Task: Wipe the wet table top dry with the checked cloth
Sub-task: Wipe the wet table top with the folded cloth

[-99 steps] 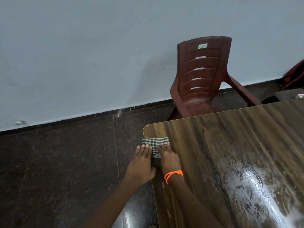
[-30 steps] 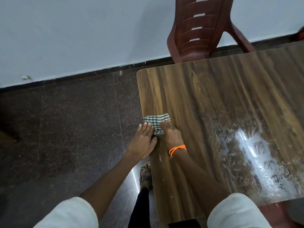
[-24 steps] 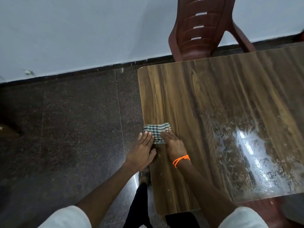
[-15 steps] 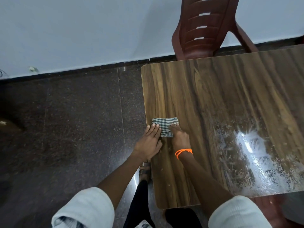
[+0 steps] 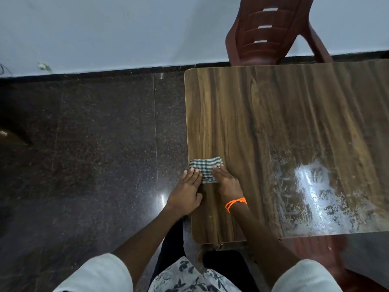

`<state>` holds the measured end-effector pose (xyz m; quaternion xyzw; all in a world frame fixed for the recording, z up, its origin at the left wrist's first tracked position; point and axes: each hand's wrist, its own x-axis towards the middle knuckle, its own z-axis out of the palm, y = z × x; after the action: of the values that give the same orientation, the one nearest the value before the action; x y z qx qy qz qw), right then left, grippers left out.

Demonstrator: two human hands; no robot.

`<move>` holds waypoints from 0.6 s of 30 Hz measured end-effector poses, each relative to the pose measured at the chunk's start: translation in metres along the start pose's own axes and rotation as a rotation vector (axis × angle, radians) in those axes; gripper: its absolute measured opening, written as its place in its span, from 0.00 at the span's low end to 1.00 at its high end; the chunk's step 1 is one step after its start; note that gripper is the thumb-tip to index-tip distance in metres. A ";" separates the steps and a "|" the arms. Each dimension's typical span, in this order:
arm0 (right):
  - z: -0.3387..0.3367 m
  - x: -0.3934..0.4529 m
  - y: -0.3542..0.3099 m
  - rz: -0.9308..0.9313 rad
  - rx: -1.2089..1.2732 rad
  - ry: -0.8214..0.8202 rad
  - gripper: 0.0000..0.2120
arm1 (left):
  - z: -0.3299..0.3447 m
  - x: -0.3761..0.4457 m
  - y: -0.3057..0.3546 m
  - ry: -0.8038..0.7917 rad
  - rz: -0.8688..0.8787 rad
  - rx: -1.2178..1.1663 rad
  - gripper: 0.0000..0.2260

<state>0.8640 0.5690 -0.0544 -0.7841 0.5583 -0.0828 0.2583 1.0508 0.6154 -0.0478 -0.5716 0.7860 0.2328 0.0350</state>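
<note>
A folded green-and-white checked cloth (image 5: 205, 167) lies flat on the brown wood-grain table top (image 5: 263, 114), right at its left edge, about halfway along. My left hand (image 5: 186, 192) presses its fingertips on the cloth's left part, the palm hanging past the table edge. My right hand (image 5: 228, 182), with an orange thread at the wrist, presses down on the cloth's right part. A shiny wet patch (image 5: 315, 197) with streaks covers the near right of the table, apart from the cloth.
A dark red plastic chair (image 5: 269, 32) stands against the far edge of the table by the pale wall. Dark speckled stone floor (image 5: 94, 154) lies to the left. My legs and a dark red seat (image 5: 320, 249) sit under the near edge.
Both hands have slid the cloth from the far left corner along the left edge toward me. The view has tilted down, showing more of the table.
</note>
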 end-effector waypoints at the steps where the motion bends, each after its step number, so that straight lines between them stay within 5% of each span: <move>1: -0.003 -0.004 0.003 0.010 0.003 0.006 0.27 | 0.001 -0.002 0.006 -0.011 0.003 -0.005 0.35; 9: 0.011 0.011 -0.007 0.103 0.020 0.064 0.25 | -0.018 0.018 0.002 -0.001 -0.058 -0.018 0.32; 18: 0.023 -0.037 -0.016 -0.029 0.015 0.051 0.24 | 0.008 -0.022 0.009 -0.011 -0.065 0.040 0.33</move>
<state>0.8738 0.6138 -0.0597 -0.7879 0.5524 -0.1107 0.2486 1.0484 0.6403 -0.0446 -0.5948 0.7713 0.2189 0.0585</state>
